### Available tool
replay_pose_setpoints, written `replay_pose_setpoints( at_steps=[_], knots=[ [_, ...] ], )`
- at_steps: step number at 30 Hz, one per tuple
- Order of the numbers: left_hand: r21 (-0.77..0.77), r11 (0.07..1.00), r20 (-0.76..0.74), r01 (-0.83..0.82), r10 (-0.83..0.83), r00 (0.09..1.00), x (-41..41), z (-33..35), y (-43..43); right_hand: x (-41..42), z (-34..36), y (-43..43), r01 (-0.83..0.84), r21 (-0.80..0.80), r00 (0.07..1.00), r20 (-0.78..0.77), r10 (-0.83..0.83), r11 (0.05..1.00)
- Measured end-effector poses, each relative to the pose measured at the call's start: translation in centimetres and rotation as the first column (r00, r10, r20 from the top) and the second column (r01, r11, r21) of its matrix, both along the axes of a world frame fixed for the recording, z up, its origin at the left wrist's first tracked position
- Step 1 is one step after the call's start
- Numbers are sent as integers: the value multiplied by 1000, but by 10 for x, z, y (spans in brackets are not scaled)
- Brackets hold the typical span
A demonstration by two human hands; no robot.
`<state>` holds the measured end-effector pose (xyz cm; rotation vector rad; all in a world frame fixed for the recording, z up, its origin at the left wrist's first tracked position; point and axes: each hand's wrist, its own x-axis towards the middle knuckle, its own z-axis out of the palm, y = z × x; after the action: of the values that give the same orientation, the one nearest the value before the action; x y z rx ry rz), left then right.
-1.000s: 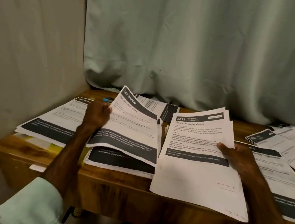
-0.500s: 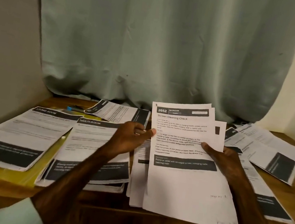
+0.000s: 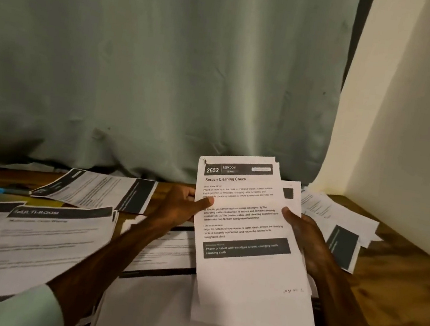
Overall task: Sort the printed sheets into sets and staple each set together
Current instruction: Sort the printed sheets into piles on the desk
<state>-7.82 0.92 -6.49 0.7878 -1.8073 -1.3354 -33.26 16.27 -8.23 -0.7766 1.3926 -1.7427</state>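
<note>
The left hand (image 3: pixel 177 207) has come across to the Screen Cleaning Check set (image 3: pixel 245 250) and now pinches its left edge, thumb on top. The right hand (image 3: pixel 305 236) grips its right edge, holding it above the worktop (image 3: pixel 398 285); the MULTI-ROOM sheet (image 3: pixel 39 243) lies to its left.

Hands: one left hand (image 3: pixel 180 207), one right hand (image 3: pixel 305 239). One held sheaf (image 3: pixel 242 277) of at least three fanned sheets. On the surface (image 3: pixel 398 285): three face-up printed sheets (image 3: pixel 40 237) at left, one central stack (image 3: pixel 165 250), one right heap (image 3: pixel 341 236), sheets uncountable. One curtain (image 3: pixel 152 71); one blue object (image 3: pixel 4 190).
</note>
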Motion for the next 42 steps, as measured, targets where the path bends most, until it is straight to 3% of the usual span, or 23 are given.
replay_pose_setpoints(
  at_steps=[8,11,21,33,42],
  knots=[
    [99,995,-58,-16,22,998,-20,-30,-22,-33,-5,-38,-62,-30,988,143,65,998],
    [148,989,-80,-15,27,996,-19,-39,-32,-38,-6,-61,-49,-11,996,74,49,999],
    [48,995,-82,-88,92,992,-14,-66,-55,-33,-20,-80,-19,14,994,-105,20,1000],
    [51,998,-183,-39,47,982,-26,-71,-47,-42,-35,-95,79,-76,910,-402,-103,994],
    [58,998,-258,-32,46,965,-26,-71,-44,-40,-35,-94,55,-178,927,-357,-116,983]
  ],
)
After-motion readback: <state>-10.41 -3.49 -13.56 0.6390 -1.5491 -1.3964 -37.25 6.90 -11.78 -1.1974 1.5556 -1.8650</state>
